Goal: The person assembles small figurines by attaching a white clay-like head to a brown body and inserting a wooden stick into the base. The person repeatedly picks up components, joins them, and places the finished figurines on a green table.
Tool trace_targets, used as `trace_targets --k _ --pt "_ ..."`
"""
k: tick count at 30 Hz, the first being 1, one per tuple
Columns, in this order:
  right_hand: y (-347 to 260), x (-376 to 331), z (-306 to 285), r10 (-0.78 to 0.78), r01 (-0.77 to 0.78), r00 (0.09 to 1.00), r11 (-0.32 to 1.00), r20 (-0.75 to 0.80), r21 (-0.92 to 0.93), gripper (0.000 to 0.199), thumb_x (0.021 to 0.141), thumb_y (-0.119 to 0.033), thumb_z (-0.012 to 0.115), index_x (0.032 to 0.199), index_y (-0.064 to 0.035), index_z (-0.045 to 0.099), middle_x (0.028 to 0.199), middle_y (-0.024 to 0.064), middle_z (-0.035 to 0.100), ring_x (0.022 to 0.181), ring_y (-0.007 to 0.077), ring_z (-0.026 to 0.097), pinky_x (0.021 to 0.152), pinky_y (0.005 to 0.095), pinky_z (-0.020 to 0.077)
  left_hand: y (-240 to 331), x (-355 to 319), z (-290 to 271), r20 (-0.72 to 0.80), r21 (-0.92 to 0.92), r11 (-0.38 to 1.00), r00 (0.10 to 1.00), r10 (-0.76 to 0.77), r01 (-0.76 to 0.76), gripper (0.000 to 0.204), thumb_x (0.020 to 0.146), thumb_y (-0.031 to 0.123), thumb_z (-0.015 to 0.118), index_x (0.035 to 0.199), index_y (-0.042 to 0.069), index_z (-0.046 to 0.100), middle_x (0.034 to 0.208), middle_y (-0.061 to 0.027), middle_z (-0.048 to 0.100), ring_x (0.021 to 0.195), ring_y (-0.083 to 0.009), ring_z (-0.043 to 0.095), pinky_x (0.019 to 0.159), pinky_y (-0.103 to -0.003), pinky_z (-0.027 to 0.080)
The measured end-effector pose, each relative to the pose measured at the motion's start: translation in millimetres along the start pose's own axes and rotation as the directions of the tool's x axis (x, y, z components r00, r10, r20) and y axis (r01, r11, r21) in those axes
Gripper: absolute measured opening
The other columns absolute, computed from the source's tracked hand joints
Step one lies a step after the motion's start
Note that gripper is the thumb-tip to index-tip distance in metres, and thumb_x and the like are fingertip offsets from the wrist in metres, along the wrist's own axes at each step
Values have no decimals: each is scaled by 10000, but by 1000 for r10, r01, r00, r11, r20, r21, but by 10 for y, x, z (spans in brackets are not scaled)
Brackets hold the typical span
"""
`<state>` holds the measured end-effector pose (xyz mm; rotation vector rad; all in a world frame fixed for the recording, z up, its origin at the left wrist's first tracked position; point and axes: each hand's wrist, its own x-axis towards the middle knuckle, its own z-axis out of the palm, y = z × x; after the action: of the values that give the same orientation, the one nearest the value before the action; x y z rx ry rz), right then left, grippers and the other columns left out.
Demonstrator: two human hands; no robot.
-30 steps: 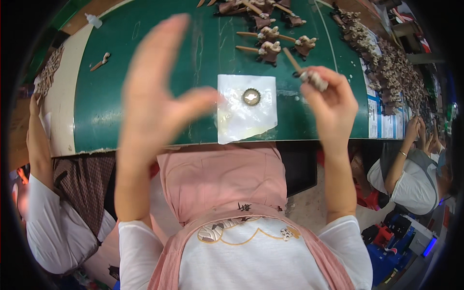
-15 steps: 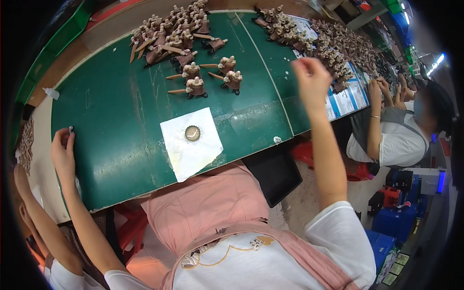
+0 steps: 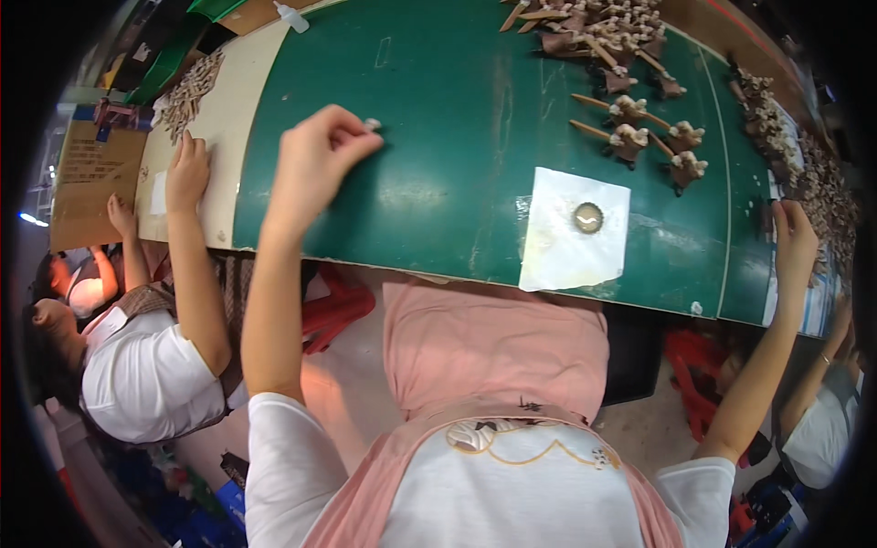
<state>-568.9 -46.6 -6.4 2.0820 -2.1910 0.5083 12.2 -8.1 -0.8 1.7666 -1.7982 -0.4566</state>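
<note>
My left hand is raised over the left part of the green table, thumb and forefinger pinched on a small pale piece. What that piece is, I cannot make out. At the table's right, my right hand has its fingers closed at a dark brown piece, its shape partly hidden. Between my hands lies a sheet of white paper, with a bottle cap holding something shiny on it. Behind the paper stand several brown figurines with pale tops, some with long brown blades sticking out.
A pile of similar figurines lies at the back, and another heap at the right. A small white bottle is at the far left edge. A co-worker's hand rests at the cream table on my left.
My view has swung left, bringing the left co-worker into sight. My right hand has come down from above the right heap to a brown piece. My left hand still pinches the small piece.
</note>
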Motion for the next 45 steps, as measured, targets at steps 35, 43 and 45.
trace_targets --k 35,43,45 --pt "-1211 -1061 180 37 -30 999 521 13 853 276 856 9 611 1127 25 564 972 52 619 817 98 591 657 203 455 1517 -492 878 284 63 804 783 553 -591 318 743 -55 603 1060 -30 599 792 -133 507 723 -284 508 646 -370 438" --pt "-1974 -1211 -212 -117 -398 917 -194 382 897 253 871 -41 628 1102 38 562 914 105 663 734 112 619 637 224 505 1609 -588 726 149 -418 891 955 257 -175 302 885 35 605 1185 9 622 828 -49 544 666 -109 467 584 -222 372" --pt "-2083 -1174 -176 -189 -497 866 -216 464 840 216 880 -83 637 1057 31 587 880 87 662 706 96 610 623 222 504 1611 -626 679 97 -473 854 951 293 -215 328 904 67 598 1225 4 596 828 -21 531 709 -81 454 599 -197 362"
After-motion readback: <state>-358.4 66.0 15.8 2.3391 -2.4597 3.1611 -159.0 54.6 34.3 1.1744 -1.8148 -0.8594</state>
